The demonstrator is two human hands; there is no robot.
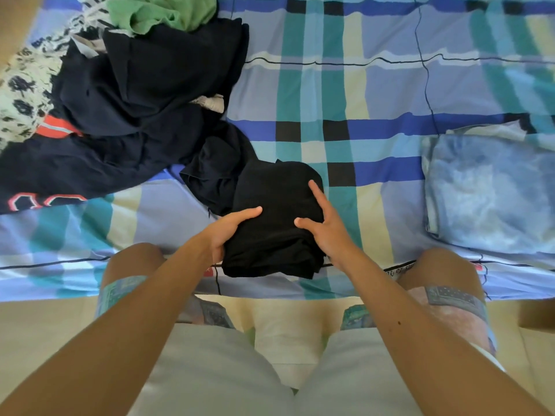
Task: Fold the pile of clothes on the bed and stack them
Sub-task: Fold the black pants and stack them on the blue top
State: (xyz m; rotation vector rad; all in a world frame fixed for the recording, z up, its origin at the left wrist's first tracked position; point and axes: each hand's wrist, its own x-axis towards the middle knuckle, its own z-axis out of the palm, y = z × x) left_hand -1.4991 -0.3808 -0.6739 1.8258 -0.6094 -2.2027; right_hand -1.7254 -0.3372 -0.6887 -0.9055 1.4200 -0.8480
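A folded black garment lies at the front edge of the bed, straight ahead of me. My left hand grips its left side, thumb across the top and fingers hidden underneath. My right hand holds its right side, with the thumb and one straight finger on top and the other fingers out of sight at the edge. The unfolded pile spreads over the bed's left part: dark navy garments, a green one at the back, and a white flowered one at the far left.
A folded pale blue mottled garment lies on the bed at the right. The plaid sheet is bare between it and the pile. My knees press against the bed's front edge on either side of the black garment.
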